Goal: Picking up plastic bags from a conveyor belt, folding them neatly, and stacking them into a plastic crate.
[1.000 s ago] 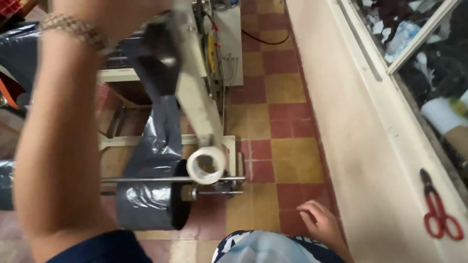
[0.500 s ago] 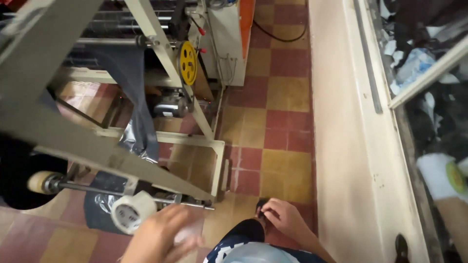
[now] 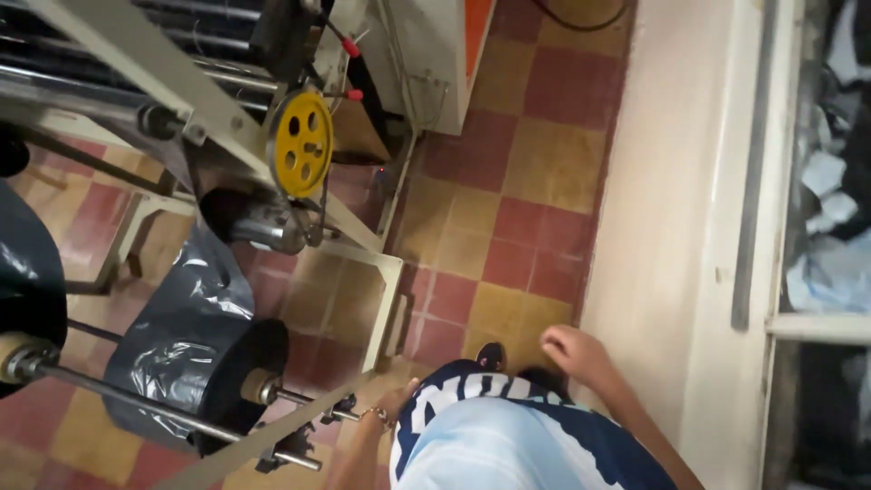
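A cream metal machine frame fills the space up and to the left of both hands, its slanted bars running over a red and yellow tiled floor. Left of the left hand's grip, a roll of dark grey plastic film sits on a thin steel shaft, with a loose fold of film bunched above it; the roll's end core lies near the hand, apart from it. A pale wall ledge rises just right of the right hand. Higher up, well apart from both hands, a yellow pulley wheel hangs on the frame.

The right hand hangs beside the hip, fingers curled loosely inward on nothing. The left hand is low by the blue and white shirt, a bracelet at the wrist; whether its grip is apart or together cannot be told, since the fingers are mostly hidden.
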